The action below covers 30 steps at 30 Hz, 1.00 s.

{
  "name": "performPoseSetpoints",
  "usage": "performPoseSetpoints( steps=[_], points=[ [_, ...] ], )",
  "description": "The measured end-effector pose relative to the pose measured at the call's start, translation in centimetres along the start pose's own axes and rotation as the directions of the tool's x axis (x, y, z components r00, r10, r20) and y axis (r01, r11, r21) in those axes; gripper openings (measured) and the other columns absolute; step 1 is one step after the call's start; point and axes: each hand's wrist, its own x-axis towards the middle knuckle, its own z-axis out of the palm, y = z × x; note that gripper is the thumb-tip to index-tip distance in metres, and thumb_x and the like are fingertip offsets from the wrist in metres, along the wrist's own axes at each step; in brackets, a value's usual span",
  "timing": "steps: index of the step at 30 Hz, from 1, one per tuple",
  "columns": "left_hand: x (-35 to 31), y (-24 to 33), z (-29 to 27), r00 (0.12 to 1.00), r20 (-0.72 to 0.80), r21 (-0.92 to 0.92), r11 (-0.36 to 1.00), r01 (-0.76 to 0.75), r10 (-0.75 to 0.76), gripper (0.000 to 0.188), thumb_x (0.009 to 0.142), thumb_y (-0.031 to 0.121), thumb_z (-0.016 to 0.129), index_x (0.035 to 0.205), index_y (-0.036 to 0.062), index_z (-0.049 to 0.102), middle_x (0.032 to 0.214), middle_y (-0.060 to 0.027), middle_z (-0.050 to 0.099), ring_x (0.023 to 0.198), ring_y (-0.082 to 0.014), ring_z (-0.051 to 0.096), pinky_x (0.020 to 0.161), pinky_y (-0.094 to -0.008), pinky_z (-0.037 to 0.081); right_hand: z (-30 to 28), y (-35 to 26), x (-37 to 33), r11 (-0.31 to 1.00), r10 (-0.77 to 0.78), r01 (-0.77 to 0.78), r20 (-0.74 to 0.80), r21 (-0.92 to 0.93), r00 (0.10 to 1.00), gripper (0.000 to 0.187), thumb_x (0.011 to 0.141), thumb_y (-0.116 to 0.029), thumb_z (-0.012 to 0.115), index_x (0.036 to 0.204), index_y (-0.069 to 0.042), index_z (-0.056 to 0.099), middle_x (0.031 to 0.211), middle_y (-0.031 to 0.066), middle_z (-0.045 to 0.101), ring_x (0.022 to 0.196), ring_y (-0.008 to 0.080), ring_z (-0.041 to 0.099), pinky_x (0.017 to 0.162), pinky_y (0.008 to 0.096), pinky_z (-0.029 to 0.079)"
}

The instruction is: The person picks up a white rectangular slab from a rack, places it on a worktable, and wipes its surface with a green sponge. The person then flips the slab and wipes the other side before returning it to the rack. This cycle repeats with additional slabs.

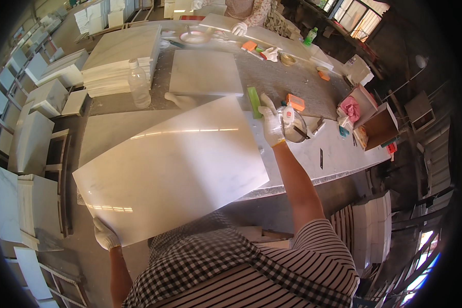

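Observation:
A glossy white marble slab point(174, 169) with faint grey veining tilts up in front of me, reflecting strips of light. My left hand point(106, 235), in a white knit glove, grips its lower left edge; some fingers are hidden behind the slab. My right hand point(273, 124), also gloved, is off the slab, over the far side of the worktable point(333, 159), its fingers apart and nothing visible in them. Close by it are a green block point(254, 102), an orange block point(295, 102), and a small white bottle point(288, 114) at a round bowl point(299, 131).
Another marble slab point(205, 73) lies flat beyond mine, beside a tall slab stack point(119, 61) and a clear plastic bottle point(138, 84). Across the table stands another person with a gloved hand point(239, 29). An open cardboard box point(379, 126) is at right; racked slabs point(31, 138) line the left.

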Motion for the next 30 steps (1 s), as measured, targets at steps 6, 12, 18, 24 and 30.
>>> performPoseSetpoints(
  steps=[6,12,18,24,30],
  points=[
    [0.1,-0.2,-0.1,1.000,0.003,0.010,1.000,0.002,-0.002,0.067,0.100,0.057,0.041,0.114,-0.0036,0.066,0.098,-0.0165,0.072,0.085,-0.0245,0.067,0.077,-0.0361,0.052,-0.1,-0.5,-2.2,0.940,0.007,-0.106,0.291,0.325,0.957,0.068,0.090,-0.023,0.055,0.148,0.005,0.034,0.152,0.0169,0.037,0.142,0.0242,0.033,0.118,0.0350,0.021],
    [-0.1,-0.2,-0.1,1.000,-0.009,0.030,0.999,0.012,-0.012,0.067,0.099,0.057,0.041,0.116,-0.0029,0.066,0.099,-0.0165,0.072,0.087,-0.0240,0.067,0.079,-0.0349,0.052,1.4,-2.0,-2.1,0.996,-0.086,0.069,0.338,0.061,0.937,0.064,0.097,-0.026,0.053,0.150,0.002,0.029,0.152,0.0130,0.040,0.140,0.0209,0.035,0.117,0.0335,0.024],
    [-0.1,0.0,-0.2,1.000,0.018,0.022,1.000,0.013,-0.013,0.069,0.099,0.057,0.040,0.116,-0.0044,0.065,0.100,-0.0168,0.072,0.089,-0.0245,0.067,0.079,-0.0351,0.052,3.7,-0.8,0.9,0.969,-0.054,-0.022,0.298,0.244,0.953,0.058,0.101,-0.018,0.053,0.152,-0.002,0.029,0.150,0.0090,0.044,0.137,0.0162,0.038,0.115,0.0297,0.025],
    [-0.4,0.8,-0.2,0.998,-0.020,0.058,0.997,0.054,-0.053,0.070,0.099,0.059,0.039,0.116,-0.0035,0.066,0.099,-0.0167,0.072,0.087,-0.0278,0.067,0.079,-0.0383,0.051,-0.6,1.6,-6.7,0.916,-0.388,0.400,0.352,0.040,0.852,0.053,0.098,-0.004,0.051,0.148,0.001,0.035,0.150,0.0147,0.042,0.136,0.0217,0.041,0.113,0.0323,0.031],
    [-0.2,0.6,-0.1,0.998,-0.044,0.102,0.994,0.039,-0.034,0.070,0.098,0.060,0.038,0.113,-0.0028,0.067,0.097,-0.0177,0.072,0.085,-0.0287,0.068,0.078,-0.0390,0.051,-0.3,-1.9,-8.0,0.628,-0.335,0.446,0.296,-0.638,0.894,0.049,0.097,-0.003,0.053,0.144,0.002,0.042,0.147,0.0142,0.047,0.132,0.0219,0.048,0.110,0.0328,0.036]
  ],
)
